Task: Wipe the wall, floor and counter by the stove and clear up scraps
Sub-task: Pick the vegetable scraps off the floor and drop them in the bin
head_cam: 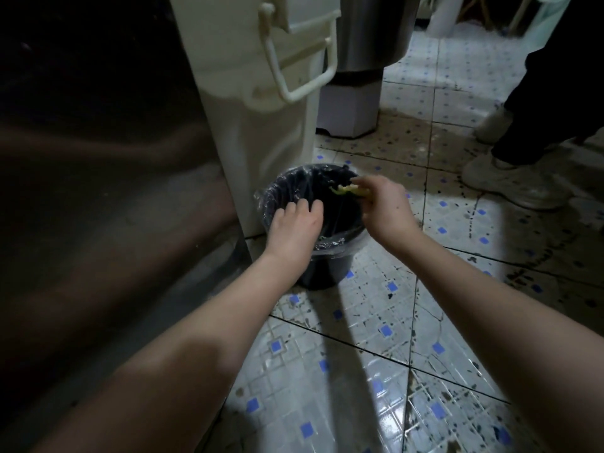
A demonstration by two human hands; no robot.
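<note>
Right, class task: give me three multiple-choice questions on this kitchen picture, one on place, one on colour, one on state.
1. Where is the scrap that the right hand pinches? A. over the bin B. on a plate C. in a sink
2. What colour are the small squares in the floor tiles? A. red B. blue C. green
3. How is the left hand? A. gripping a cloth B. clenched in a fist C. open, holding nothing
Answers: 1A, it hangs above the bin's lined opening; 2B, blue squares dot the pale tiles; 3C, its fingers lie spread at the bin's rim.
</note>
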